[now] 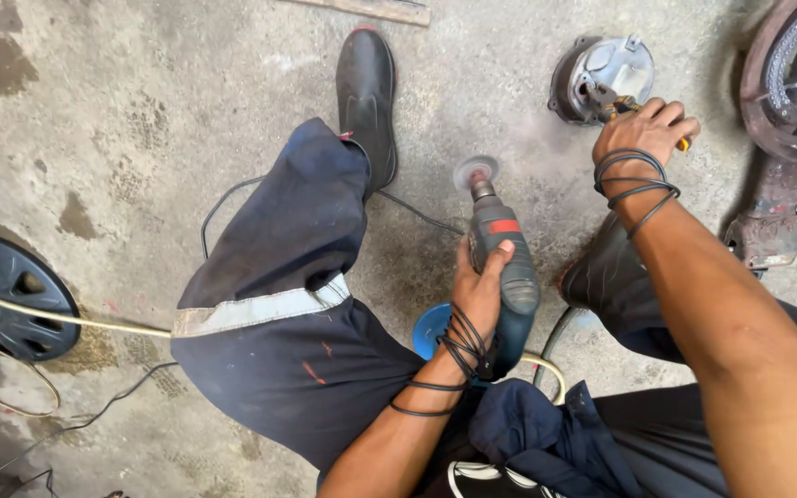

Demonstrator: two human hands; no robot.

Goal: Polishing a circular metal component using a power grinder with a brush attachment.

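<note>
Stained grey concrete floor (140,111) all around you, with plenty of bare space up and to the left. Your left hand (479,290) is wrapped around a dark teal power drill with a round grey disc on its tip (500,263), pointing at the floor between your legs. Your right hand (646,132) is clenched on a small orange-handled tool (622,109) touching a round grey metal housing (601,76). Rusty red machine parts (791,101) crowd the right edge, and a black ribbed disc (6,295) sits at the left.

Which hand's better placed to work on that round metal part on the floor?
Probably the right hand: it already rests at the round metal part, gripping a small tool. The left hand is occupied holding the drill.
</note>
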